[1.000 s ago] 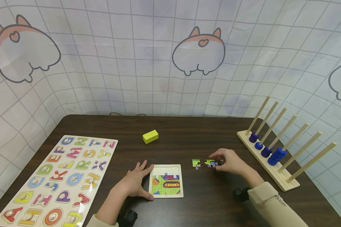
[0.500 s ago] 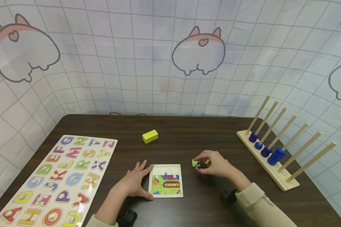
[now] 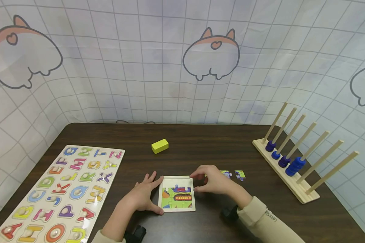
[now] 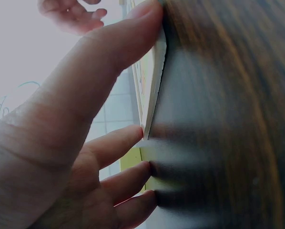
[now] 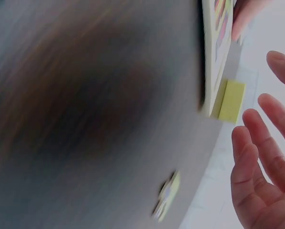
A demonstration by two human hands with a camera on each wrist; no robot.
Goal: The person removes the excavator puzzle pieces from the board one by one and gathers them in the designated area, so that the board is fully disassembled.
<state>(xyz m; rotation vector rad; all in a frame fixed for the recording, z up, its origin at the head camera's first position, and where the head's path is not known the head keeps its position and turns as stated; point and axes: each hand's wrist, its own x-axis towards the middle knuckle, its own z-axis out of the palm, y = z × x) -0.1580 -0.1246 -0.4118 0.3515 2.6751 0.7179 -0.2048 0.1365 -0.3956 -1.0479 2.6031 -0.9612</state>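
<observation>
A square jigsaw puzzle board [image 3: 177, 181] with a pale frame lies partly filled, its picture showing a digger-like vehicle on green. My left hand [image 3: 143, 195] is spread at its left side, thumb and index finger touching the edge; the other fingertips rest on the table in the left wrist view. My right hand [image 3: 214, 180] is at the board's upper right edge, fingers loosely bent. In the right wrist view, the fingers [image 5: 271, 157] are apart with nothing between them. Loose puzzle pieces [image 3: 240, 174] lie to the right, one partly hidden behind my right hand.
A yellow block [image 3: 160, 146] lies beyond the board. On the left is a letter peg board [image 3: 111, 158]. A wooden stand with upright pegs and blue rings [image 3: 295, 166] is on the right. A patterned cloth wall [image 3: 158, 84] rises behind the dark table [image 3: 194, 141].
My right hand has moved left from beside the loose pieces, passing over them, to the puzzle board's right edge. My left hand has stayed at the board's left edge.
</observation>
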